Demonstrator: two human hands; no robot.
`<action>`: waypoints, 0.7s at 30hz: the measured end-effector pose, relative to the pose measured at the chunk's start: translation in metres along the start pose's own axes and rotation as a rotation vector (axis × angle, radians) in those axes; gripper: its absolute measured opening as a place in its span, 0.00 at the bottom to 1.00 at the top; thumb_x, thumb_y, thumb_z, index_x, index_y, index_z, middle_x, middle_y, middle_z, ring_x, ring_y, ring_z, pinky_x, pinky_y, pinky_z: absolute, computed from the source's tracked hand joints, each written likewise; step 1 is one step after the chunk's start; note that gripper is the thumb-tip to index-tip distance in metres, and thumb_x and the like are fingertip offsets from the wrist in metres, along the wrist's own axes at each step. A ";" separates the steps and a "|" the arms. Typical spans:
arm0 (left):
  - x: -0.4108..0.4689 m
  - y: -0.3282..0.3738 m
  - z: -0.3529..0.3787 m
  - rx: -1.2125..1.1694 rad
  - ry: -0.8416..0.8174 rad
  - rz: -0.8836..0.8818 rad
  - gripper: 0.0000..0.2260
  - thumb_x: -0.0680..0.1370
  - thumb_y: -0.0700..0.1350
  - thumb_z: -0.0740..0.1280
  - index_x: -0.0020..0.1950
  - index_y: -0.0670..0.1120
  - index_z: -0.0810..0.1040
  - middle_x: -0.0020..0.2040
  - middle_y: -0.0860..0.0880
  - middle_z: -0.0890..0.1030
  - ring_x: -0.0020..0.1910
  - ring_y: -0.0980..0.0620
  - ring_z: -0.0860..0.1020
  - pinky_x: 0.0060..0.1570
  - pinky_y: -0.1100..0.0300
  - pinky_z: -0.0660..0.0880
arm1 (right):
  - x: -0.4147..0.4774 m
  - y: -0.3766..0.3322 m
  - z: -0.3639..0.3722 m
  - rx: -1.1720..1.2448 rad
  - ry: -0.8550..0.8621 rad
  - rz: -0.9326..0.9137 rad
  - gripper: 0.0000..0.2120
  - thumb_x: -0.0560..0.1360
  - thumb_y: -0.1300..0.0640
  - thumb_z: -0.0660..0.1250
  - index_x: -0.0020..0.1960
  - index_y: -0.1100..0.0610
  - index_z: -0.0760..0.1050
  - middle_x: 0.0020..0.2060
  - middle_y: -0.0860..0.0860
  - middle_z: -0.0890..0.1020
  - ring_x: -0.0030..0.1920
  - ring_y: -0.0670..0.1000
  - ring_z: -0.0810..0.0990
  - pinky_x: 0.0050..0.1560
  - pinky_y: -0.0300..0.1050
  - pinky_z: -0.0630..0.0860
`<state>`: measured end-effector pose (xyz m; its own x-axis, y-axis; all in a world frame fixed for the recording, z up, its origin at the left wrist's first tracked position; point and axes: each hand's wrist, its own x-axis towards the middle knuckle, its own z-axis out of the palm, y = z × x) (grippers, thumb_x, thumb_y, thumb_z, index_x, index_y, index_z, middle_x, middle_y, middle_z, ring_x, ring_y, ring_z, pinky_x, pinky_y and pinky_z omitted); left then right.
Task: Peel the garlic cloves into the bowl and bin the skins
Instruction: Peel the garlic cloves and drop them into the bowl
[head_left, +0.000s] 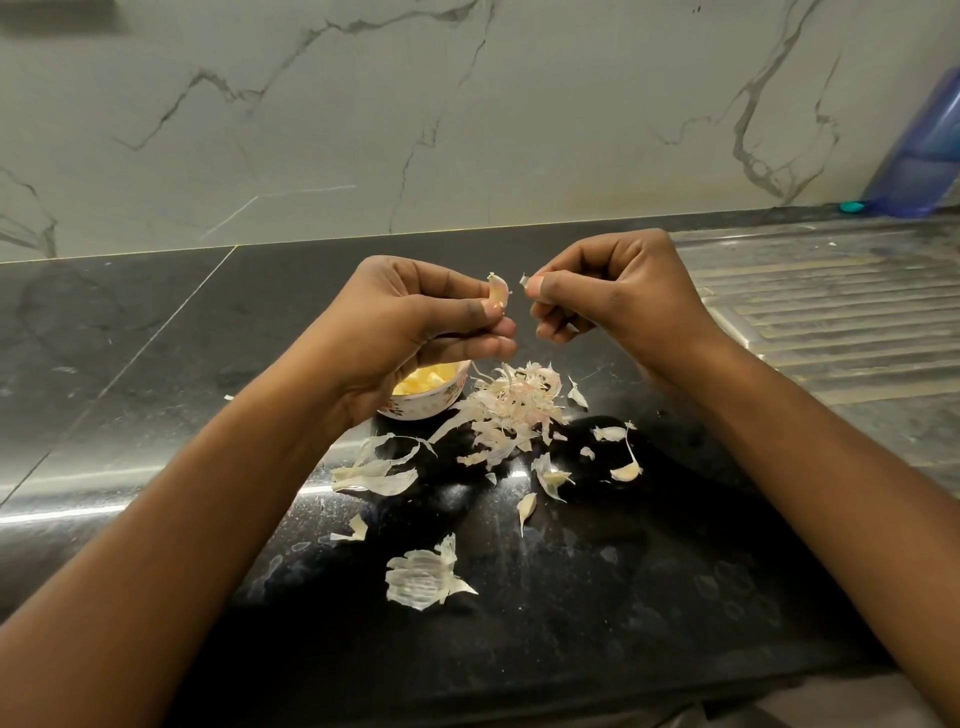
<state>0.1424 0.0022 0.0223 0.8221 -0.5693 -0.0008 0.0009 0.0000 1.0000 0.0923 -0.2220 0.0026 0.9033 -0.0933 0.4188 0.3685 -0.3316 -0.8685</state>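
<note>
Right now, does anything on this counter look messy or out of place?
Yes: garlic skins lie scattered over the black counter beside the bowl, with loose unpeeled cloves among them. Nothing looks broken.

I could read no text, label, brand or number; the bowl (422, 407) bore only a small painted pattern.

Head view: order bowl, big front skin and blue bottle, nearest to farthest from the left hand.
1. Bowl, just beneath the left hand.
2. Big skin, nearest the camera.
3. Blue bottle, far right at the back.
</note>
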 end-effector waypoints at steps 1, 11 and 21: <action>0.000 0.000 0.000 0.012 -0.002 0.002 0.10 0.78 0.32 0.71 0.59 0.33 0.83 0.50 0.35 0.87 0.47 0.41 0.88 0.46 0.58 0.86 | 0.000 0.000 -0.001 -0.004 0.005 0.003 0.05 0.78 0.64 0.75 0.47 0.67 0.85 0.37 0.59 0.87 0.34 0.55 0.86 0.38 0.46 0.84; 0.002 -0.008 -0.001 0.397 0.084 0.162 0.06 0.76 0.36 0.76 0.51 0.37 0.87 0.42 0.41 0.88 0.42 0.43 0.89 0.46 0.53 0.86 | -0.002 0.003 -0.001 -0.176 -0.179 0.012 0.08 0.79 0.58 0.76 0.52 0.63 0.87 0.39 0.55 0.89 0.40 0.55 0.89 0.46 0.53 0.88; 0.000 -0.007 0.001 0.522 0.081 0.272 0.02 0.76 0.35 0.76 0.48 0.39 0.87 0.38 0.43 0.88 0.37 0.44 0.88 0.41 0.55 0.86 | -0.003 0.002 0.003 -0.174 -0.178 -0.055 0.07 0.78 0.59 0.77 0.52 0.61 0.88 0.40 0.53 0.89 0.41 0.54 0.89 0.44 0.46 0.87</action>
<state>0.1416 0.0018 0.0156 0.7944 -0.5408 0.2764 -0.4795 -0.2791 0.8320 0.0907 -0.2200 -0.0014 0.9129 0.0909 0.3980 0.3890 -0.4893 -0.7805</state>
